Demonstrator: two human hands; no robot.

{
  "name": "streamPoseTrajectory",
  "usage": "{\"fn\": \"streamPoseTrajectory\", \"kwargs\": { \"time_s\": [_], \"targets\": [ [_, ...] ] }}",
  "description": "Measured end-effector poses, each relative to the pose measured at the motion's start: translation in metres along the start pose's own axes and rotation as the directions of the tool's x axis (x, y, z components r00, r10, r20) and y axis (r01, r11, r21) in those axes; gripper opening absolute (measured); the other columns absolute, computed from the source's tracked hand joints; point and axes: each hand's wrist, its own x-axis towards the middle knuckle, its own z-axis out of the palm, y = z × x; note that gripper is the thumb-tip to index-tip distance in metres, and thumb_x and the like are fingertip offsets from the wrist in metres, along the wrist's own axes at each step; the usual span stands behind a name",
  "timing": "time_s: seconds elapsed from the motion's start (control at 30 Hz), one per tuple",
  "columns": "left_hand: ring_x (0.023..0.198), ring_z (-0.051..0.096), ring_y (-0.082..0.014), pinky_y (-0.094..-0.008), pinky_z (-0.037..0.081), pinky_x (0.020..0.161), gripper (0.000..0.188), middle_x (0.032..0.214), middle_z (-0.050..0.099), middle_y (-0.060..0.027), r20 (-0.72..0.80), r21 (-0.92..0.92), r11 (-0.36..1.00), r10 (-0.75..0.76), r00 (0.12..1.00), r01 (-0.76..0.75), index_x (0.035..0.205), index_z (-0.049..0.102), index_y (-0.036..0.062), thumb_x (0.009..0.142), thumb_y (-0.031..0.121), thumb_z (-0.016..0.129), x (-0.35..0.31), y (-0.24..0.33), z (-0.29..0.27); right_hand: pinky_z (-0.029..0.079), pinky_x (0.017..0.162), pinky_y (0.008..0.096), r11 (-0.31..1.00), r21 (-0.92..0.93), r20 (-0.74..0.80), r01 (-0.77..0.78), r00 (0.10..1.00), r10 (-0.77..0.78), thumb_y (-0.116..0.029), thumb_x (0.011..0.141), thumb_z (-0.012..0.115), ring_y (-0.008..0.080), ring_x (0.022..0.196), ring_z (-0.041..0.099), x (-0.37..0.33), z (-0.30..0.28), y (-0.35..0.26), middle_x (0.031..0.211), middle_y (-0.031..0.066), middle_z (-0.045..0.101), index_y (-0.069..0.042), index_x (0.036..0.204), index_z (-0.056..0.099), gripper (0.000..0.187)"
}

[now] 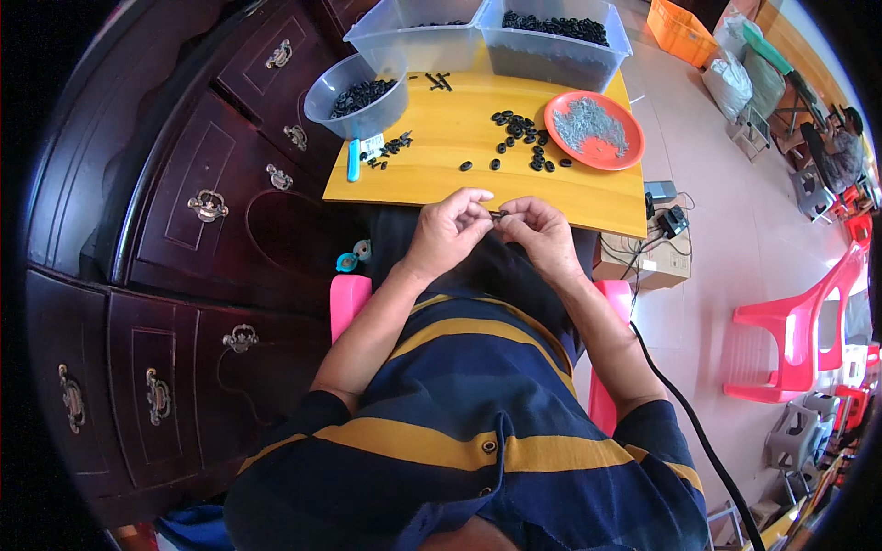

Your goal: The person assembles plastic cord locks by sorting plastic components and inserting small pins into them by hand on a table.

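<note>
My left hand and my right hand meet just below the near edge of a yellow wooden board. Between their fingertips they pinch a small dark part; its shape is too small to make out. On the board lie several loose small black oval pieces. An orange plate to the right holds a heap of thin grey metal pins. A second small cluster of black bits lies at the board's left.
A clear round bowl of black pieces and two clear plastic bins stand at the board's far edge. A blue pen-like tool lies on the left. Dark wooden drawers fill the left. Pink plastic chairs stand right.
</note>
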Motion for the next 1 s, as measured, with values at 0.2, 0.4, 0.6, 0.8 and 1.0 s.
{"fn": "streamPoseTrajectory", "kwargs": {
  "time_s": [0.2,0.4,0.6,0.8,1.0],
  "targets": [
    [0.070,0.071,-0.0190,-0.0314,0.055,0.065,0.024,0.084,0.072,-0.0101,-0.086,0.215,0.976,0.044,0.995,-0.025,0.109,0.068,0.0030,0.086,0.006,0.072,0.034,-0.039,-0.017,0.052,0.068,0.0230,0.990,0.139,-0.062,-0.001,0.998,0.010,-0.005,0.094,0.067,0.0086,0.074,0.064,0.000,-0.008,-0.009,0.091,0.0050,0.072,-0.001,0.108,0.065,0.015],
    [0.084,0.069,-0.0318,-0.0435,0.055,0.075,0.027,0.090,0.069,-0.0119,-0.055,0.598,0.800,0.109,0.992,-0.055,0.108,0.070,0.0052,0.085,0.019,0.073,0.068,-0.067,-0.015,0.050,0.069,0.0211,0.981,0.190,-0.064,-0.033,0.997,0.046,-0.007,0.095,0.067,0.0082,0.074,0.063,0.000,-0.012,-0.013,0.094,0.0056,0.073,-0.003,0.109,0.065,0.014],
    [0.089,0.068,-0.0356,-0.0468,0.055,0.078,0.017,0.094,0.068,-0.0152,0.083,0.661,0.747,0.029,0.996,-0.077,0.096,0.071,0.0041,0.085,0.017,0.070,0.083,-0.077,-0.012,0.050,0.069,0.0219,0.979,0.196,-0.079,-0.052,0.994,0.069,-0.007,0.094,0.068,0.0082,0.073,0.062,0.001,-0.011,-0.014,0.093,0.0053,0.072,-0.003,0.107,0.065,0.014],
    [0.088,0.067,-0.0368,-0.0482,0.055,0.079,0.008,0.088,0.066,-0.0166,0.100,0.795,0.591,0.093,0.991,-0.136,0.089,0.065,0.0036,0.086,0.011,0.065,0.074,-0.075,-0.006,0.049,0.068,0.0212,0.976,0.209,-0.057,-0.053,0.996,0.066,-0.006,0.094,0.068,0.0082,0.072,0.062,0.001,-0.011,-0.012,0.093,0.0052,0.072,-0.003,0.106,0.065,0.013],
    [0.078,0.068,-0.0325,-0.0443,0.056,0.070,0.009,0.085,0.065,-0.0187,0.186,0.654,0.715,0.165,0.969,-0.248,0.093,0.064,0.0011,0.086,0.005,0.060,0.070,-0.063,-0.016,0.049,0.068,0.0215,0.977,0.206,-0.065,-0.058,0.995,0.073,-0.006,0.094,0.068,0.0083,0.072,0.062,0.000,-0.011,-0.009,0.093,0.0057,0.072,-0.003,0.107,0.064,0.014]
  ]
}}
